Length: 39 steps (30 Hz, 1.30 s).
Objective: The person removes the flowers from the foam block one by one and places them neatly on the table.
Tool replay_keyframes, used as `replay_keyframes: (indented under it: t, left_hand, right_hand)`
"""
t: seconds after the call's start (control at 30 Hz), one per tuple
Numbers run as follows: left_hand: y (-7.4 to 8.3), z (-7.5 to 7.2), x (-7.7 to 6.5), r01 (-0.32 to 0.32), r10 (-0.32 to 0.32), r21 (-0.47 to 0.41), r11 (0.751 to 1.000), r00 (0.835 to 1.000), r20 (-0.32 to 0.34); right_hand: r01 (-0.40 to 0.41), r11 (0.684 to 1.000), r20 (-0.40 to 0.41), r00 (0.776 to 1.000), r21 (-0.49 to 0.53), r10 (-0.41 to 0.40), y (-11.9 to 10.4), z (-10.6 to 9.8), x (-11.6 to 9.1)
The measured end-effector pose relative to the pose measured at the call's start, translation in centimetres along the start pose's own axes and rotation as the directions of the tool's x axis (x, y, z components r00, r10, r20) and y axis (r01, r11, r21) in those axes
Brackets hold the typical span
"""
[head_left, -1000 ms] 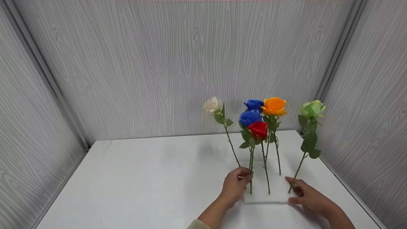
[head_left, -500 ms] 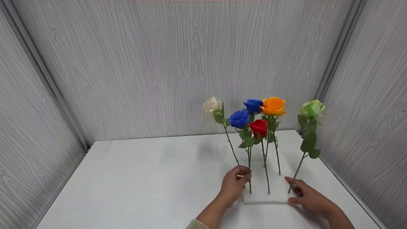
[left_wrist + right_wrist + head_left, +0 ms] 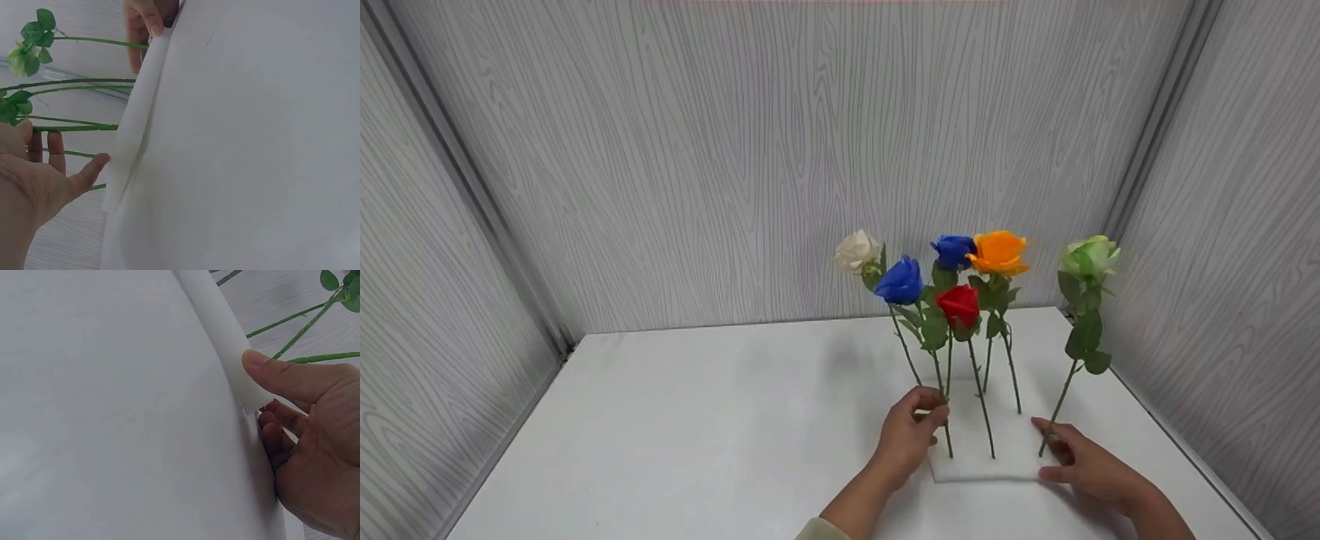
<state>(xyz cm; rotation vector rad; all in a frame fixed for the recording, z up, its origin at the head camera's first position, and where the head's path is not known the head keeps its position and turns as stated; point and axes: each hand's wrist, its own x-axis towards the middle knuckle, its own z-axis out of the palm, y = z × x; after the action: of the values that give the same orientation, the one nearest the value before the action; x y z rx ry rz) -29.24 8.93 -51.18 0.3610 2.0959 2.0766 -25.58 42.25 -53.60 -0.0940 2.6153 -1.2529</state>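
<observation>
My left hand (image 3: pixel 907 431) pinches the lower stem of a blue rose (image 3: pixel 901 280) between thumb and fingers. That stem stands at the front left of a flat white block (image 3: pixel 975 472) and leans left. With my right hand (image 3: pixel 1095 461) I grip the block's front right corner, thumb on its front side, as the right wrist view shows. A green rose (image 3: pixel 1091 256) rises just beside those fingers, tilted right. Between the hands stands a red rose (image 3: pixel 960 306) at the front middle. In the left wrist view the blue bloom is out of frame.
Behind are a white rose (image 3: pixel 858 250) leaning left, a second blue rose (image 3: pixel 953 251) and an orange rose (image 3: pixel 999 253), all upright on the block. The white table (image 3: pixel 675 420) stretches left. Grey wood-grain panels (image 3: pixel 780 150) enclose the back and sides.
The front blue rose's bloom has swung left, away from the red one, its stem now leaning in my left hand. The red bloom has shifted slightly left. My right hand stays at the corner.
</observation>
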Motion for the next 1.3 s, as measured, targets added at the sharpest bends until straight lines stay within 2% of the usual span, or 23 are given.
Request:
replay_keyframes:
  t: [0.3,0.57,0.73,1.0,1.3]
  left_hand:
    - [0.6,-0.9,-0.1,-0.091,0.091,0.005,0.996,0.996,-0.022]
    - [1.1,-1.8,-0.6,-0.136,0.136,0.017,0.991,0.990,-0.021]
    - [1.4,-2.7,-0.9,-0.142,0.143,0.019,0.990,0.990,-0.014]
    - [1.1,-4.0,-1.2,-0.123,0.123,0.013,0.992,0.992,-0.015]
    - [0.8,-5.4,-1.8,-0.123,0.124,0.032,0.992,0.992,-0.030]
  right_hand:
    - [0.001,1.000,0.014,1.000,-0.002,-0.001,0.0,-0.3,0.2]
    - [-0.014,1.000,0.025,1.000,-0.015,0.014,0.1,-0.2,0.5]
    - [0.012,1.000,0.020,1.000,-0.010,-0.012,0.1,-0.3,0.4]
    - [-0.039,0.999,0.021,0.999,-0.018,0.039,0.0,-0.5,0.8]
    - [-0.021,1.000,0.025,0.999,-0.010,0.021,0.3,-0.7,0.9]
